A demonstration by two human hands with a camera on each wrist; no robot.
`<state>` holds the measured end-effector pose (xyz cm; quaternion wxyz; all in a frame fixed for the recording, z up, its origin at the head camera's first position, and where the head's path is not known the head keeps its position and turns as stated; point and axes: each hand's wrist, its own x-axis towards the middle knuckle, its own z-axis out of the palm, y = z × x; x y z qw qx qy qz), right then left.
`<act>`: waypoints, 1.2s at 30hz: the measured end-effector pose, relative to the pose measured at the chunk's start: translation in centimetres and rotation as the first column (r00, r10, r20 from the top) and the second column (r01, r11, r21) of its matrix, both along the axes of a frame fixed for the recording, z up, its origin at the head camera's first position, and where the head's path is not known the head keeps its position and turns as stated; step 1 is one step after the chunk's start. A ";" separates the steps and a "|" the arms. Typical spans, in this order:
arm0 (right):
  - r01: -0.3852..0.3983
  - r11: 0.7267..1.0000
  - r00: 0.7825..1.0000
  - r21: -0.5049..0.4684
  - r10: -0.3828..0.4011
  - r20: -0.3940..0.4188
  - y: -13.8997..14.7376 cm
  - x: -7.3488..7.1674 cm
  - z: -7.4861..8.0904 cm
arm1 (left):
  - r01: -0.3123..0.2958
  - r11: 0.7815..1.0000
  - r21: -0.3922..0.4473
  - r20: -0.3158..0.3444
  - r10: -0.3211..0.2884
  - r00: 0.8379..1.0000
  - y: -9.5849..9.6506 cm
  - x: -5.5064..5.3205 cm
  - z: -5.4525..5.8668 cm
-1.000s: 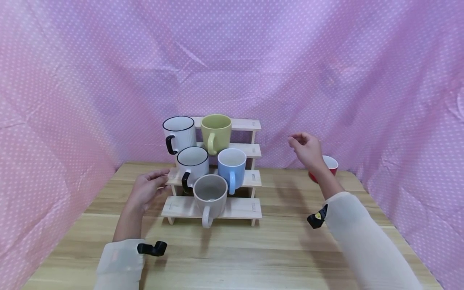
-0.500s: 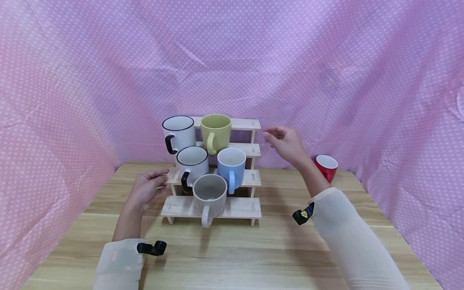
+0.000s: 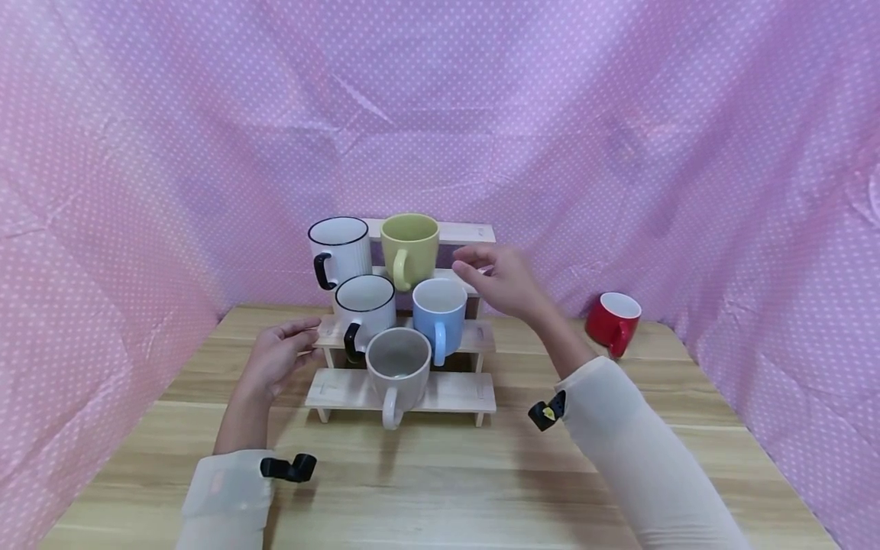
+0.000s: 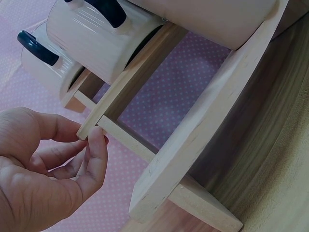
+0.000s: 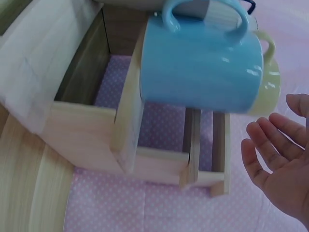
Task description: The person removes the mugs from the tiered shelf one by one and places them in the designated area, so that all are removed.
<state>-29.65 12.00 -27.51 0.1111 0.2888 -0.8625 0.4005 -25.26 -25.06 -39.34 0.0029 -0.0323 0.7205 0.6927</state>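
Several mugs stand on a stepped wooden rack (image 3: pixel 457 391). My left hand (image 3: pixel 278 357) pinches the end of one of its boards, thumb and fingertips meeting on the wood in the left wrist view. Beside the yellow-green mug (image 3: pixel 410 252) and above the light blue mug (image 3: pixel 440 315), my right hand (image 3: pixel 502 281) has loosely bent fingers and holds nothing. A gap shows between it and the blue mug in the right wrist view. Two white mugs with black rims and handles, an upper one (image 3: pixel 347 252) and a lower one (image 3: pixel 371 309), stand left of a grey-beige mug (image 3: pixel 400 370) in front.
A red mug (image 3: pixel 610 321) stands on the wooden table (image 3: pixel 426 489) at the right, near its back edge. Pink dotted cloth (image 3: pixel 440 114) hangs behind and at both sides.
My right hand has moved left from near the red mug to the rack's right side, leaving the red mug in full view. My left hand keeps its place at the board.
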 end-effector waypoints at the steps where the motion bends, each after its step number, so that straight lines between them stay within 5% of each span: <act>1: -0.012 1.000 1.000 0.010 0.012 -0.004 -0.3 0.0 0.0 | -0.001 1.000 0.007 0.000 0.001 1.000 0.0 0.0 0.0; 16: -0.149 0.985 0.984 0.084 0.156 -0.082 -4.5 0.5 -0.6 | -0.001 1.000 -0.006 0.004 0.001 1.000 -0.1 0.1 0.1; 36: -0.144 0.989 0.981 -0.029 0.147 0.126 -6.6 -0.1 -0.6 | 0.000 1.000 0.014 0.010 0.000 1.000 0.0 0.2 0.1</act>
